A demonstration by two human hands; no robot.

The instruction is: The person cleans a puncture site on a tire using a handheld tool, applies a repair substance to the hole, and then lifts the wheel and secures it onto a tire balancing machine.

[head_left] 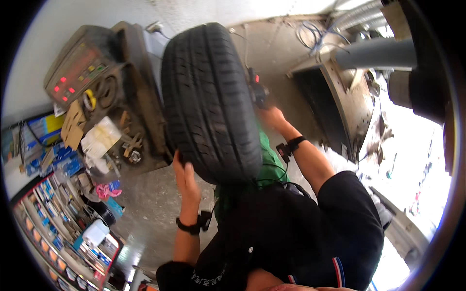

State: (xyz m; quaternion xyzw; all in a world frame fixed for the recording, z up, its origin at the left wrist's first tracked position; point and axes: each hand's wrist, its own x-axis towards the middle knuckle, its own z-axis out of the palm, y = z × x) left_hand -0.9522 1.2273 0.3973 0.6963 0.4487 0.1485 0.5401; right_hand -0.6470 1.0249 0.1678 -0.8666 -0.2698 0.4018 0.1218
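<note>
A black tyre [208, 106] stands upright in front of me, its grooved tread facing up, beside the wheel balancing machine [141, 92]. My left hand [185, 180] rests with its fingers stretched out against the tyre's near left edge. On the tyre's right side, my right hand [273, 119] has its fingers closed at a dark knob-like part with a red piece [259, 92]. The tyre's edge and blur partly hide those fingertips. The wheel's inner face and its mounting are out of sight.
The machine's control panel [77, 72] shows lit red digits. Its top tray holds yellow tape [90, 100], cardboard [73, 125] and small metal parts. A stocked rack [68, 228] stands at lower left. To the right are a dark-sided machine [325, 106] and a blue hose [315, 36].
</note>
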